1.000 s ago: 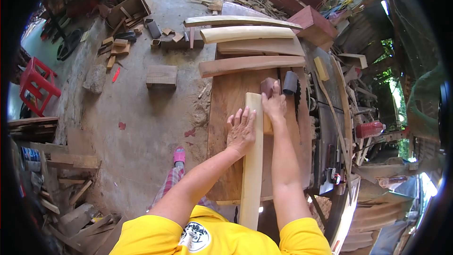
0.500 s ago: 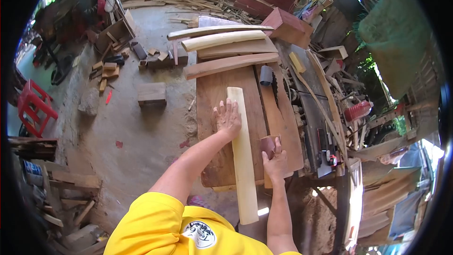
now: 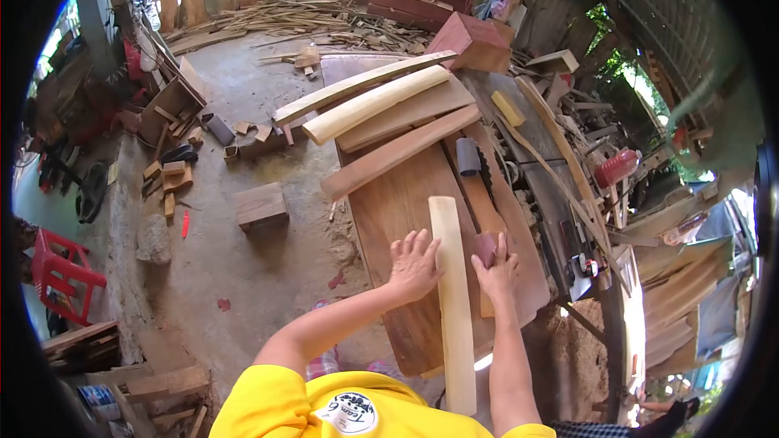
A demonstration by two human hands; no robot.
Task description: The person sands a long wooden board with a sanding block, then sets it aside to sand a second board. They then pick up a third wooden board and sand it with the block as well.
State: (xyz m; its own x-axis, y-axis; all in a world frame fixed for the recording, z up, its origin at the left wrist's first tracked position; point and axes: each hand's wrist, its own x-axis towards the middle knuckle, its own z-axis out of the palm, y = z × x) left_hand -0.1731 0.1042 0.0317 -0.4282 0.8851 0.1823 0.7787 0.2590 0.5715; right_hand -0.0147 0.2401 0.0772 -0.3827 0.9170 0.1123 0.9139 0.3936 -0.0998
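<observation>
A long pale wooden plank (image 3: 454,308) lies lengthwise on the brown wooden workbench (image 3: 406,191), its near end reaching past the bench edge toward my body. My left hand (image 3: 415,264) is at the plank's left edge, fingers spread. On the right side, my right hand (image 3: 497,269) holds a reddish-brown sanding block (image 3: 486,250) beside the plank. Beyond the plank, several shaped wooden pieces (image 3: 377,104) lie across the far part of the bench. A grey cylinder (image 3: 468,156) rests on the bench to their right.
A wooden block (image 3: 261,206) sits on the floor at left, with a red stool (image 3: 69,276) farther left. To the right are a dark metal machine table (image 3: 548,186) and a red bottle (image 3: 618,167). Part of another person's arm (image 3: 656,407) shows at lower right.
The view has shifted and turned, so the bench appears tilted. My left hand is nearer the plank's middle and my right hand, still with the block, is closer to the plank.
</observation>
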